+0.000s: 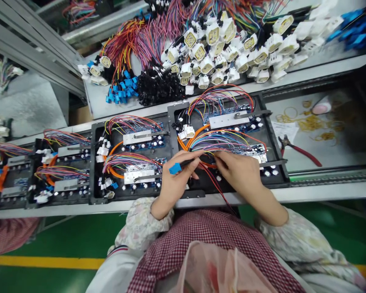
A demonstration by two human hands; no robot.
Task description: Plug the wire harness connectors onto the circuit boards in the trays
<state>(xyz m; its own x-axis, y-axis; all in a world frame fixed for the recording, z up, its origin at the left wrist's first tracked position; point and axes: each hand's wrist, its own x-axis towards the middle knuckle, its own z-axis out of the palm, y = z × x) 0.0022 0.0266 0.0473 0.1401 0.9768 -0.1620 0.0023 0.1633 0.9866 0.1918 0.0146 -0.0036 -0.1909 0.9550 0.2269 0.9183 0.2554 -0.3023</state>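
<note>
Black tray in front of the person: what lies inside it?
The black tray holds two blue circuit boards with metal bars and bundled coloured wires. The left hand, pinching a blue connector, and the right hand cover the near board's left part.

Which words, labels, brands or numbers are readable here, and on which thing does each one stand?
None can be read.
Circuit boards: any print too small and blurred.
White connectors: no legible marks.
Blue connector in the left hand: no text visible.
</note>
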